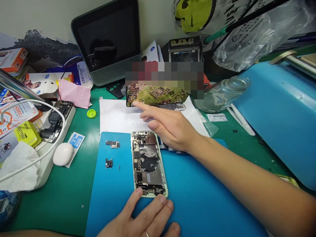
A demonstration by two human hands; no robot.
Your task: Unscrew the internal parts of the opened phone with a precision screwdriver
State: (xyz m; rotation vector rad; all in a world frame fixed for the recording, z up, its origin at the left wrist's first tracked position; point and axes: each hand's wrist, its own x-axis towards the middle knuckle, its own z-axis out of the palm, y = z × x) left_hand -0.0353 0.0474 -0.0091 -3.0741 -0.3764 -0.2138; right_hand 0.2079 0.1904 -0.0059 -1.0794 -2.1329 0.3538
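My right hand (170, 125) reaches across from the right, its index fingertip at the lower left of the lit screen of a propped-up phone (160, 93). That screen shows a green map-like picture, its upper part blurred out. Below it lies an opened smartphone (149, 176) without its screen, inner parts bare, on a blue mat (197, 191). My left hand (145, 217), wearing a ring, rests spread fingertips at the phone's bottom edge. Left of the opened phone lie a metal shield plate (113, 144), a small dark part (108, 163) and a tiny sliver.
A smart display (108, 36) stands behind. At left are a phone body (56, 121), a white earbud case (63, 154), a white cable (63, 115) and a yellow battery tin (27, 134). A glass jar (219, 93) lies at right beside white tweezers (240, 120).
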